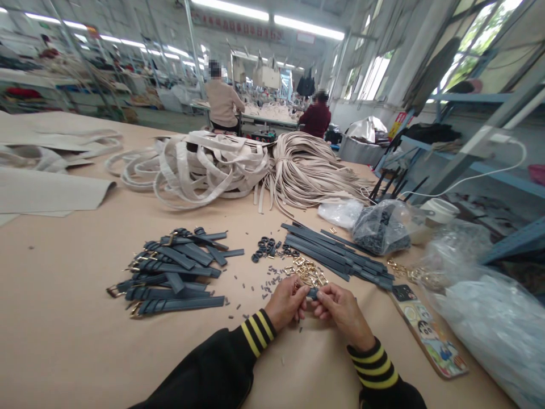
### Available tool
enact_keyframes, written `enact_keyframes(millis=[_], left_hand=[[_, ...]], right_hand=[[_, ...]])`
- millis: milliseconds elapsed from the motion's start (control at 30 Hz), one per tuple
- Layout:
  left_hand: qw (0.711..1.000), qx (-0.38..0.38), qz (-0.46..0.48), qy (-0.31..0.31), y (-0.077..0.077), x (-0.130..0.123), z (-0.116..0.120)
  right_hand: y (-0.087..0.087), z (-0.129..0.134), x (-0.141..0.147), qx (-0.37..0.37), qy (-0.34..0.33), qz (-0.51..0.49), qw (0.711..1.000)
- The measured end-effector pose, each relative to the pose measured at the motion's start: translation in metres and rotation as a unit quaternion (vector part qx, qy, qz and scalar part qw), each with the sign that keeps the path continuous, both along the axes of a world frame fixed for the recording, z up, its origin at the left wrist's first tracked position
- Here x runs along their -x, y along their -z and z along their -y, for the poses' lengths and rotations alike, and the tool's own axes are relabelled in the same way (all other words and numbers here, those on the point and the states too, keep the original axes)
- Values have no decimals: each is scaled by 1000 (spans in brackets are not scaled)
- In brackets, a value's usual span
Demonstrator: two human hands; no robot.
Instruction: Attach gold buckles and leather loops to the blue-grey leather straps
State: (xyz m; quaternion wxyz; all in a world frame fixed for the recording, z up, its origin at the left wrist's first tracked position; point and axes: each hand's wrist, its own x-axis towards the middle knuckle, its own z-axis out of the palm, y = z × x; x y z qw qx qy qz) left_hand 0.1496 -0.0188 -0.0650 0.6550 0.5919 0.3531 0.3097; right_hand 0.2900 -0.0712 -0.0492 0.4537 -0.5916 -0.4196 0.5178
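Note:
My left hand point(286, 302) and my right hand point(342, 311) meet at the front middle of the table. Between their fingertips they pinch a small dark blue strap piece point(313, 293), mostly covered by the fingers. Just beyond lies a pile of gold buckles point(307, 270). Small dark blue loops point(266, 249) sit behind it, and tiny dark bits point(269, 284) are scattered left of the hands. Flat dark blue straps point(327, 254) lie stacked to the right. On the left is a heap of dark blue straps with gold buckles on them point(179, 267).
Beige straps point(315, 170) and looped webbing point(208, 165) are heaped at the back. On the right are a phone in a cartoon case point(432, 332), a clear bag of dark pieces point(381, 227), gold chain point(411, 272) and plastic bags point(489, 324). Two people work beyond the table.

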Motion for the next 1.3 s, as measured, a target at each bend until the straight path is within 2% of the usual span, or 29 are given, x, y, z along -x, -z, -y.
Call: enact_keyframes(millis=[267,400,567,767,933,1067,1300], left_hand=[[999,-33,-5,23,-2,2,1],[999,-15,9,40,-1,1,2],[1000,-9,-2,23,4,-1,4],[998,-48,-34,15,0,1,7],[993,-95,-68,5,-6,3,8],[990,-114,-77,-20,-9,3,8],[987,-128,-93,-12,-10,4,4]], right_hand=[[0,1,0,4,-16,-59,998],[-3,2,1,-10,-45,-20,999],[-11,0,5,-66,-91,38,993],[-8,-5,6,-26,-30,59,997],[-12,-7,6,-41,-68,111,991],[-13,-7,12,-56,-65,131,988],[-2,-8,15,-38,-39,92,994]])
